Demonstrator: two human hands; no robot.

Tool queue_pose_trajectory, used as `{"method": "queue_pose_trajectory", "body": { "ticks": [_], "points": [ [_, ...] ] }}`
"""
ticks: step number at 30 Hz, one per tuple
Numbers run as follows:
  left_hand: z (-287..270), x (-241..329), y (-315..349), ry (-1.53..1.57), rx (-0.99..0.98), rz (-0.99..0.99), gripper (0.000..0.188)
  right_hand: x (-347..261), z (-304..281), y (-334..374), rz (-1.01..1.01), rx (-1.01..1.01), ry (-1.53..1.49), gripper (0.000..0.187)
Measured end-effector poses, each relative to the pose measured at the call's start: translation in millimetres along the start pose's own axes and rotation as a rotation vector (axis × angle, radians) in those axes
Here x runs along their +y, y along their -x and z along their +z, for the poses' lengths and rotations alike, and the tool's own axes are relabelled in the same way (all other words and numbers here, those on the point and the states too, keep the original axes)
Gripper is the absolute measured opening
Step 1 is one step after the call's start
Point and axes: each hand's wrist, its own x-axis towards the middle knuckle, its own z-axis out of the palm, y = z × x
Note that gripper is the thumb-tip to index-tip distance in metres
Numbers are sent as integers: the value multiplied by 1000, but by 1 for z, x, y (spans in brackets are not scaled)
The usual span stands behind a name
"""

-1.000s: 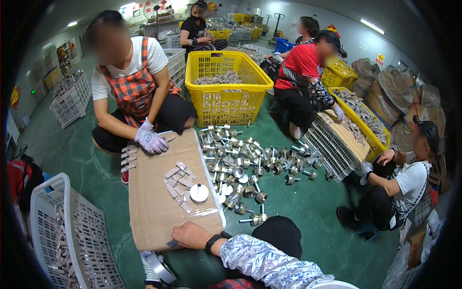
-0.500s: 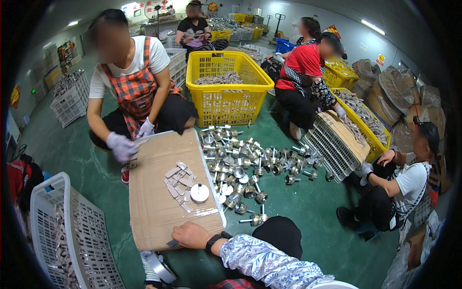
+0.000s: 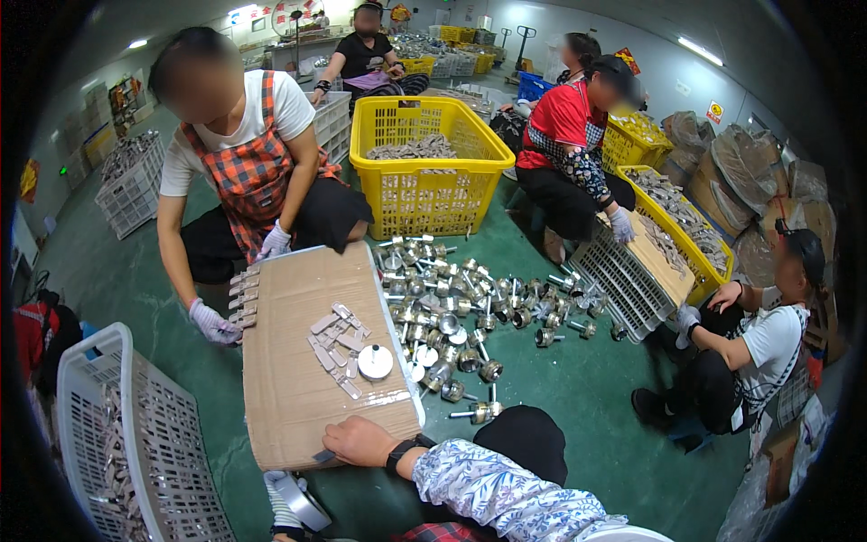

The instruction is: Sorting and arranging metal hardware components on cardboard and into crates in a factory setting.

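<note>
My right hand [image 3: 361, 441], bare with a black wristband, rests at the near edge of a cardboard-covered board [image 3: 298, 397]. Its fingers are closed on a dark flat strip [image 3: 322, 457]. At the lower edge, what seems to be my left hand [image 3: 283, 508] in striped cloth sits beside a grey ring-shaped roll [image 3: 302, 502]; its fingers are hidden. Farther up the board lie several small flat metal pieces [image 3: 336, 348] next to a white round disc [image 3: 375, 362]. More flat pieces [image 3: 244, 298] line the board's left edge, by a co-worker's gloved hand [image 3: 214, 322].
Silvery cup-shaped parts with stems [image 3: 442, 316] cover the green floor right of the board. A white crate [image 3: 135, 434] stands at the left, a yellow crate [image 3: 429, 194] behind. Co-workers sit around another board [image 3: 632, 262] at the right; wrapped sacks [image 3: 745, 172] are stacked beyond.
The co-worker's gloved hand at the left has moved down along the board's edge, exposing the row of flat pieces. The red-shirted person's hand has shifted left. My hands look unmoved.
</note>
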Motion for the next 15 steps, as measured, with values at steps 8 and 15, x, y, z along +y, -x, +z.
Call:
{"method": "queue_pose_trajectory", "body": {
  "ticks": [8, 15],
  "points": [
    [5, 4, 6, 1, -3, 19, 10, -1, 1, -1, -8, 4, 1, 23],
    [-12, 3, -8, 27, -30, -13, 16, -1, 2, -1, -5, -9, 22, 23]
  ]
}}
